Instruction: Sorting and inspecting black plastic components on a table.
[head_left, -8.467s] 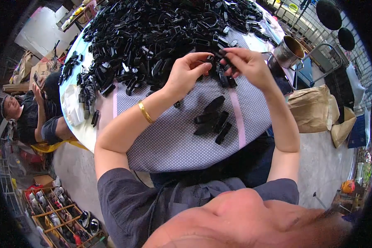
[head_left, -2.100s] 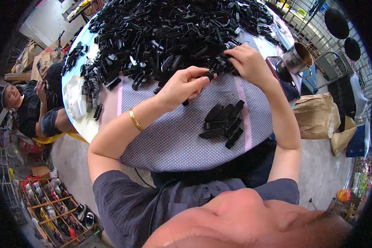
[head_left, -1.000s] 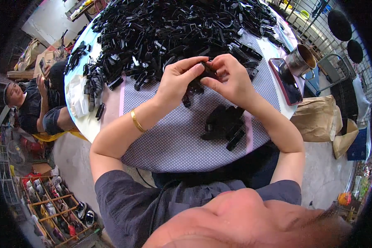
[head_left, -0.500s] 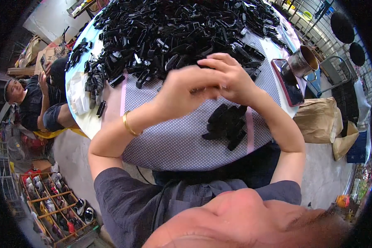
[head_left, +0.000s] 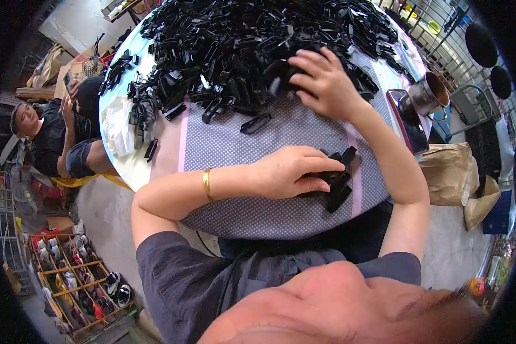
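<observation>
Black pieces [head_left: 241, 51]: shiny hard plastic, smooth.
Small stack [head_left: 335, 180]: same black plastic, less shiny.
Surface cover [head_left: 269, 149]: soft cloth with tiny dots, matt.
Cup [head_left: 427, 92] at 2 o'clock: shiny metal.
Bag [head_left: 450, 172]: brown paper, crinkled.
Bangle [head_left: 207, 184]: shiny gold metal.

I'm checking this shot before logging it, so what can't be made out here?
Head view only:
- Small stack of black parts: its left side is hidden by the left hand.
- Right hand: fingertips buried in the big black pile, so any grip is unclear.
- Single parts in the pile: too small and tangled.
- Metal cup: contents too dark.
</observation>
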### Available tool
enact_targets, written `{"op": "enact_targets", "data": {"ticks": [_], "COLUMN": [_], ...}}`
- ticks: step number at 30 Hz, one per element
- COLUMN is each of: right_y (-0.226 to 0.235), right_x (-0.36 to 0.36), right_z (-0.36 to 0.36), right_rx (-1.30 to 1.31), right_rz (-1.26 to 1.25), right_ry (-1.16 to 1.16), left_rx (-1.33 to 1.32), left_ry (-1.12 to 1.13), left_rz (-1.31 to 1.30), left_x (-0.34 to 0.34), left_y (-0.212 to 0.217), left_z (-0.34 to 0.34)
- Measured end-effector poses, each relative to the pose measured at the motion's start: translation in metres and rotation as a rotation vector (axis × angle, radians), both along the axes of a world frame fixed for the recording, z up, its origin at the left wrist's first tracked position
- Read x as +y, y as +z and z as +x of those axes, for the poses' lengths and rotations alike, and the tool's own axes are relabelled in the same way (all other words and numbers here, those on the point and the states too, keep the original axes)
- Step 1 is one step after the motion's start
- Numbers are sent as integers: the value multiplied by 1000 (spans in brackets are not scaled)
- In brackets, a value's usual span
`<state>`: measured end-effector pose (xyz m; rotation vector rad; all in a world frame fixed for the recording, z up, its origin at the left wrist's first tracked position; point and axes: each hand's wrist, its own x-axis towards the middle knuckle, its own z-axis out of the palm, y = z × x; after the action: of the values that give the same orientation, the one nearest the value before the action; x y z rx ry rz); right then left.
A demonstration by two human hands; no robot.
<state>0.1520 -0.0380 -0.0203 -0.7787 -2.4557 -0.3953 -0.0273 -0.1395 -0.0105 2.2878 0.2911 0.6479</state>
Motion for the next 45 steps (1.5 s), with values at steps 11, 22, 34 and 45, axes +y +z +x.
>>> {"op": "enact_targets", "data": {"ticks": [11, 22, 34, 45], "right_y": [3, 13, 3, 5], "right_x": [-6, -20, -27, -32], "right_z": [16, 6, 10, 1], "right_rx": [128, 424, 81, 343], "right_rz": [13, -125, -456, -463], "right_ry": [-145, -79, -160, -13], "left_rx": [439, 443, 88, 260], "left_ry": [393, 589, 636, 729], "left_rz": [402, 482, 362, 513], "left_x": [30, 77, 117, 107], "left_y": [28, -11, -3, -6], "left_z": [-33, -23, -28, -24]}}
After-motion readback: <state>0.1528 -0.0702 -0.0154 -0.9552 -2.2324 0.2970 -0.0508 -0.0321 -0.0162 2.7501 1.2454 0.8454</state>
